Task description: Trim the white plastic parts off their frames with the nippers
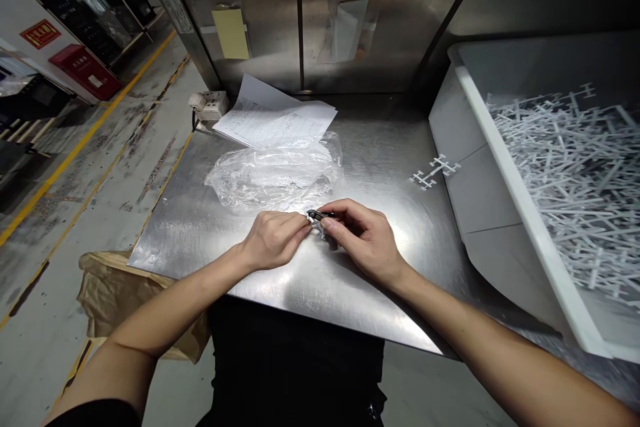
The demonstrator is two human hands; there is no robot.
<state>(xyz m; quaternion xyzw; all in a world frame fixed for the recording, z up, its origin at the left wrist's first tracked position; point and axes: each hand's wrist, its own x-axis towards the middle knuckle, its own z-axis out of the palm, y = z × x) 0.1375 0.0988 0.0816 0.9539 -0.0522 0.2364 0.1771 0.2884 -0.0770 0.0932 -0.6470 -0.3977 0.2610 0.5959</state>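
Observation:
My left hand (276,239) is closed, its fingertips pinching a small white plastic sprue (319,231) just above the metal table. Facing it, my right hand (369,237) grips a small black clipper (323,215) between thumb and fingers. The clipper's tip meets the plastic at my left fingertips; the exact contact is too small to make out. Behind both hands lies a crumpled clear plastic bag (275,177), with pale pieces in it that I cannot tell apart. A loose white branched sprue (435,172) rests on the table to the right.
A large pale bin (520,187) heaped with white sprues (575,180) borders the right side. Printed sheets (273,110) and a power socket block (213,105) sit at the back. Brown paper sacking (107,287) is on the floor at left, beside the table's corner.

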